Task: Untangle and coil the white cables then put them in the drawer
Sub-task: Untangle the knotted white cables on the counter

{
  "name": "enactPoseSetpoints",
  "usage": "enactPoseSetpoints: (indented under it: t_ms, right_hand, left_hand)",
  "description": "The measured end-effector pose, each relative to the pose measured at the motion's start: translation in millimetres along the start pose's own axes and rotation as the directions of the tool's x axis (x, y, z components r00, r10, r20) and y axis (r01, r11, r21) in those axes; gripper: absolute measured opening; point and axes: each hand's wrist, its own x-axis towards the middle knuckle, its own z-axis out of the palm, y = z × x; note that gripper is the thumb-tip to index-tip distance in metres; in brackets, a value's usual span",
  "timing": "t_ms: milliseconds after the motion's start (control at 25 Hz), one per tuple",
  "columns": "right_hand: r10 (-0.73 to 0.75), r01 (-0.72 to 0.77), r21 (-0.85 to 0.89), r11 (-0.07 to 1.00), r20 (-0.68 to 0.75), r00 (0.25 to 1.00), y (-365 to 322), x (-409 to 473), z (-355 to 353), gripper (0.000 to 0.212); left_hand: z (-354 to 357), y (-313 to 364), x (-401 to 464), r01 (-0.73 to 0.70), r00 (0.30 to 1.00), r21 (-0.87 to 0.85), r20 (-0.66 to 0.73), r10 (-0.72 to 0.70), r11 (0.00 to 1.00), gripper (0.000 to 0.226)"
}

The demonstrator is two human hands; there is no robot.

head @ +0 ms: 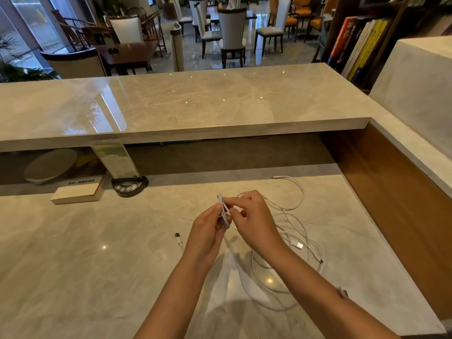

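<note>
Marble tabletop (97,277), pale and glossy, fills the lower view, with a raised counter ledge (183,101) running across behind it and a dining hall of chairs beyond. Just above the middle of the tabletop, the left hand (208,233) pinches a small coil (223,211) of white cable between thumb and fingertips, so this grip is clenched on the coil. The right hand (254,221) meets it from 3 o'clock, fingers curled and pinching the same coil at its upper edge. From the coil a strand drops toward 6 o'clock, between the forearms, and joins the loose white cables (293,241) that sprawl over the tabletop from 1 o'clock round to 5 o'clock of the hands. These loops overlap one another and pass under the right forearm, which hides part of them. A USB plug (299,245) lies among the loops at 4 o'clock, and a thin cable end (276,177) points out at 1 o'clock. Another connector (178,237) rests on the marble at 8 o'clock, just beside the left wrist. Farther off at 10 o'clock stand a dark round button unit (129,187) holding a clear sign stand (115,157), a white book (75,193), and a pale dish (49,167) under the ledge. A wooden side panel (391,204) bounds the tabletop at 3 o'clock.
</note>
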Motion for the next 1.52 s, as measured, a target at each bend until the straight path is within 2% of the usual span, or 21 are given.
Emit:
enactPoseSetpoints:
  t_ms: [160, 240, 360, 440, 560, 640, 720, 800, 840, 880, 960, 1040, 1120, 1160, 1240, 1280, 1320, 1360, 1400, 1480, 1520]
  right_hand:
    - [-0.022, 0.037, 0.074, 0.997, -0.191, 0.981, -2.2, -9.1, 4.7, 0.026]
    - [-0.038, 0.042, 0.014, 0.999, -0.212, 0.976, 3.4, -13.2, 3.9, 0.025]
    - [-0.216, 0.203, -0.115, 0.972, -0.117, 0.969, 33.1, -28.8, -2.0, 0.016]
    - [-0.309, 0.301, -0.175, 0.937, -0.019, 0.951, 56.8, -39.9, -11.3, 0.025]
    - [-0.381, 0.368, -0.483, 0.795, 0.075, 0.921, 81.5, -42.5, -30.5, 0.022]
    - [-0.285, 0.256, -0.625, 0.738, 0.055, 0.957, 86.8, -40.3, -42.9, 0.013]
    - [-0.041, 0.02, -0.55, 0.835, -0.026, 0.999, 83.0, -38.3, -57.6, 0.011]
    - [0.24, -0.241, -0.238, 0.941, -0.034, 0.97, 77.0, -32.5, -67.1, 0.014]
    - [0.352, -0.352, -0.032, 0.935, -0.013, 0.936, 72.2, -30.2, -67.1, 0.018]
    - [0.428, -0.425, 0.134, 0.895, 0.002, 0.904, 66.9, -29.3, -63.6, 0.023]
    - [0.534, -0.535, 0.328, 0.779, 0.1, 0.839, 50.1, -32.8, -51.4, 0.037]
    - [0.586, -0.656, 0.369, 0.658, 0.295, 0.754, 36.0, -40.1, -35.2, 0.046]
    - [0.565, -0.735, 0.447, 0.509, 0.471, 0.677, 29.2, -46.5, -18.7, 0.044]
    - [0.546, -0.739, 0.563, 0.37, 0.512, 0.664, 29.4, -45.7, -12.1, 0.036]
    - [0.56, -0.624, 0.781, 0.017, 0.51, 0.653, 36.5, -37.9, -8.5, 0.016]
    - [0.603, -0.532, 0.84, -0.106, 0.48, 0.637, 43.9, -31.5, -11.8, 0.011]
    - [0.649, -0.449, 0.877, -0.169, 0.442, 0.619, 52.6, -24.8, -18.3, 0.011]
    - [0.679, -0.4, 0.903, -0.16, 0.394, 0.619, 59.4, -19.5, -26.7, 0.011]
    - [0.695, -0.398, 0.914, -0.079, 0.337, 0.635, 65.2, -15.5, -35.2, 0.01]
    - [0.67, -0.515, 0.806, 0.291, 0.212, 0.711, 67.4, -12.2, -48.9, 0.013]
    - [0.62, -0.561, 0.656, 0.505, 0.177, 0.764, 65.7, -12.6, -51.4, 0.016]
  left_hand:
    - [10.3, 0.9, -1.7, 0.033, 0.999, -0.215, 0.029, -0.028, 0.976, 0.026]
    - [10.4, 3.9, -0.4, 0.063, 0.998, -0.321, 0.03, -0.056, 0.945, 0.025]
    - [-1.6, 17.0, 5.2, 0.074, 0.997, -0.46, 0.055, -0.055, 0.885, 0.025]
    - [-11.2, 26.2, 8.5, 0.07, 0.996, -0.475, 0.074, -0.04, 0.877, 0.027]
    - [-16.5, 26.0, 7.7, 0.09, 0.991, -0.475, 0.13, -0.032, 0.875, 0.026]
    - [-16.8, 20.7, 6.6, 0.115, 0.984, -0.5, 0.175, -0.03, 0.858, 0.02]
    - [-18.4, 19.2, 8.1, 0.142, 0.971, -0.547, 0.241, -0.008, 0.825, 0.017]
    - [-21.2, 21.6, 11.7, 0.129, 0.958, -0.558, 0.284, 0.043, 0.82, 0.015]
    - [-21.9, 22.0, 13.5, 0.114, 0.955, -0.547, 0.291, 0.061, 0.829, 0.018]
    - [-21.4, 22.1, 14.7, 0.103, 0.954, -0.533, 0.291, 0.067, 0.84, 0.021]
    - [-17.0, 21.7, 14.5, 0.096, 0.952, -0.524, 0.297, 0.075, 0.846, 0.02]
    - [-11.1, 21.9, 11.8, 0.089, 0.954, -0.529, 0.289, 0.08, 0.844, 0.015]
    - [-8.0, 21.5, 8.2, 0.093, 0.958, -0.517, 0.278, 0.064, 0.851, 0.027]
    - [-7.4, 20.8, 7.0, 0.092, 0.961, -0.506, 0.272, 0.057, 0.858, 0.032]
    - [-8.5, 18.2, 3.8, 0.09, 0.967, -0.469, 0.253, 0.036, 0.879, 0.036]
    - [-11.2, 15.1, 2.6, 0.099, 0.97, -0.449, 0.244, 0.016, 0.888, 0.035]
    - [-15.6, 11.8, 1.4, 0.112, 0.97, -0.437, 0.242, -0.004, 0.893, 0.032]
    - [-20.4, 9.0, 0.8, 0.125, 0.969, -0.431, 0.247, -0.016, 0.894, 0.026]
    - [-24.8, 6.7, 0.7, 0.134, 0.964, -0.425, 0.264, -0.019, 0.895, 0.02]
    - [-31.1, 3.4, 0.8, 0.157, 0.951, -0.413, 0.307, -0.025, 0.897, 0.017]
    - [-32.5, 2.7, 1.0, 0.178, 0.944, -0.414, 0.329, -0.035, 0.893, 0.019]
